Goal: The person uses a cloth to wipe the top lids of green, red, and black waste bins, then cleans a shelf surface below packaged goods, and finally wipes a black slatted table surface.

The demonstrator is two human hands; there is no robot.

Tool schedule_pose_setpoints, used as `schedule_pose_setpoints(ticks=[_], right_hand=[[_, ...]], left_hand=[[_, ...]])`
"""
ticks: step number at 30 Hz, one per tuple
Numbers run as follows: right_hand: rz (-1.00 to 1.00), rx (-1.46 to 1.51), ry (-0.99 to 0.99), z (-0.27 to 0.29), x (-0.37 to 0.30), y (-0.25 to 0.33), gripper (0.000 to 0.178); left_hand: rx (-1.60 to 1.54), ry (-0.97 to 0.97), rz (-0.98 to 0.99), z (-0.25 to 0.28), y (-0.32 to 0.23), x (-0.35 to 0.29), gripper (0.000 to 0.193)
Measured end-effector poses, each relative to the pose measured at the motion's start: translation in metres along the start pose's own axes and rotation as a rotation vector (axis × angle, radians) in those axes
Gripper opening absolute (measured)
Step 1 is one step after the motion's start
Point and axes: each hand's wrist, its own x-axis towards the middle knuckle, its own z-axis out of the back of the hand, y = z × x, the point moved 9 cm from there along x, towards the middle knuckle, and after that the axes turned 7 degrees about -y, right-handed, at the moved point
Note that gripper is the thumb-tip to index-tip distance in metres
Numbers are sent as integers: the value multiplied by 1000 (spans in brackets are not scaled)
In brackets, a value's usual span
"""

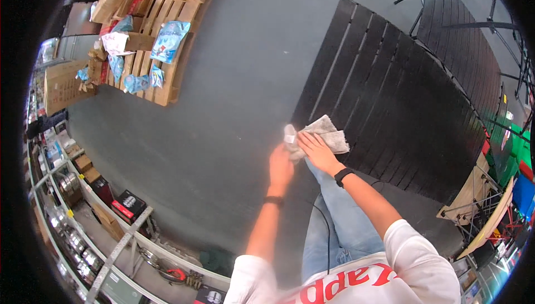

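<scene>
A beige, fluffy cloth is held up in front of my knees, near the front left corner of a black slatted platform. My right hand lies across the cloth, its fingers long over the fabric and its thumb hidden. On the other side, my left hand is slightly blurred and closed at the cloth's left end, where a whitish bunched part sticks up above the fingers. Both wrists wear dark bands. A thin black cable hangs down over my jeans.
A wooden pallet at the far left carries cardboard boxes and blue packets. Metal shelving with pots and boxed goods runs along the left. Another black slatted piece with a metal frame stands at the right, near a wooden board.
</scene>
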Motion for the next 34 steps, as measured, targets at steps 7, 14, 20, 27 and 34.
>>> schedule_pose_setpoints(ticks=[7, 14, 20, 27, 34], right_hand=[[-217, 72, -123, -3, 52, 3, 54], [-420, 179, 296, -59, 107, -25, 44], [-280, 132, 192, -44, 115, -5, 34], [-193, 71, 112, -24, 145, 108, 16], [-292, 237, -262, 51, 203, 124, 37]], left_hand=[[-68, -45, 20, 41, 23, 46, 23], [-248, -9, 263, 40, 68, 77, 18], [-119, 202, -52, 48, 79, 76, 23], [-179, 184, -362, 152, 109, 77, 27], [-292, -13, -245, 207, 120, 113, 32]])
